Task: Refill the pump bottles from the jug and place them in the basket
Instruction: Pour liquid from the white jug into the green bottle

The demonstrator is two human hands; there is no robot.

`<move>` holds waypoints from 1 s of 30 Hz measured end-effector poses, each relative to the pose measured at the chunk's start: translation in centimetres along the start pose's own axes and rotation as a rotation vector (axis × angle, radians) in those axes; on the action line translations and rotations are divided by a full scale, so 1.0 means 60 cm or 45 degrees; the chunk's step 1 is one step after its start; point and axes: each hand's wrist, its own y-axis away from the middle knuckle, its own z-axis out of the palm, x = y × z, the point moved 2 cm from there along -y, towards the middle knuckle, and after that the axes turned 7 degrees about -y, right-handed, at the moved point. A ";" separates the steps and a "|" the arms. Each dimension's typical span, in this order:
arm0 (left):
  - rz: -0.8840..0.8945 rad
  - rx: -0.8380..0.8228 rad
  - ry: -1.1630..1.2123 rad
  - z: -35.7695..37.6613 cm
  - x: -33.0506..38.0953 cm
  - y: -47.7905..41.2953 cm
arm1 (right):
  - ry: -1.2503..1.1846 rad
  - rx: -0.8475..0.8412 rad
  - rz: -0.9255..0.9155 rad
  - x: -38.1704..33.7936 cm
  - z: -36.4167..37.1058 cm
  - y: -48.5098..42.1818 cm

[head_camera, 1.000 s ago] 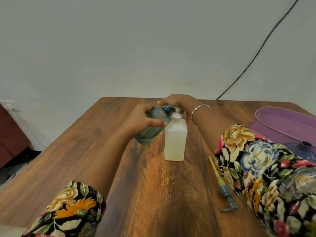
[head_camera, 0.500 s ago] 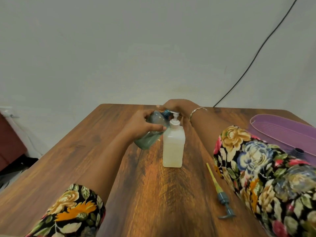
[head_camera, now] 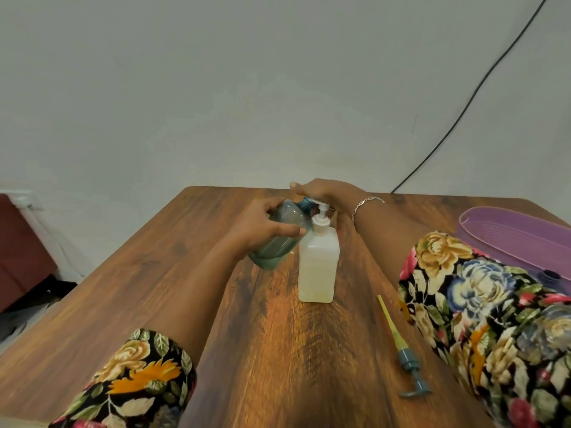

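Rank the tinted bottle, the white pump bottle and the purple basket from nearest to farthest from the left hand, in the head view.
1. Tinted bottle: gripped in the left hand, tilted above the table.
2. White pump bottle: upright, just right of that hand.
3. Purple basket: at the table's far right edge.

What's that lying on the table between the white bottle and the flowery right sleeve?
A loose grey-blue pump with a yellow tube, lying flat on the table; the head view shows it.
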 end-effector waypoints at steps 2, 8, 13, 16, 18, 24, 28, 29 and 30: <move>0.010 -0.006 -0.007 -0.004 0.005 -0.001 | -0.017 -0.033 0.013 -0.006 -0.006 0.004; -0.017 -0.034 -0.028 0.000 -0.004 0.001 | 0.032 0.099 -0.009 0.009 0.005 -0.012; -0.042 -0.079 -0.004 0.010 -0.016 0.001 | 0.215 0.240 -0.060 0.019 0.010 -0.029; -0.028 -0.060 0.018 0.010 -0.014 0.003 | 0.166 0.219 -0.053 0.020 0.008 -0.027; -0.015 -0.039 0.039 0.005 -0.008 0.005 | 0.013 0.068 -0.008 0.014 0.003 -0.017; 0.004 -0.024 0.002 -0.013 0.000 0.003 | -0.073 -0.113 0.005 -0.002 0.003 -0.011; -0.037 -0.042 -0.021 -0.005 -0.016 0.006 | 0.005 0.037 0.005 0.006 0.019 -0.022; -0.040 -0.058 -0.018 -0.001 -0.019 0.007 | 0.019 0.086 0.002 0.011 0.019 -0.023; -0.040 -0.069 -0.013 0.002 -0.022 0.007 | 0.048 0.143 -0.010 0.015 0.019 -0.025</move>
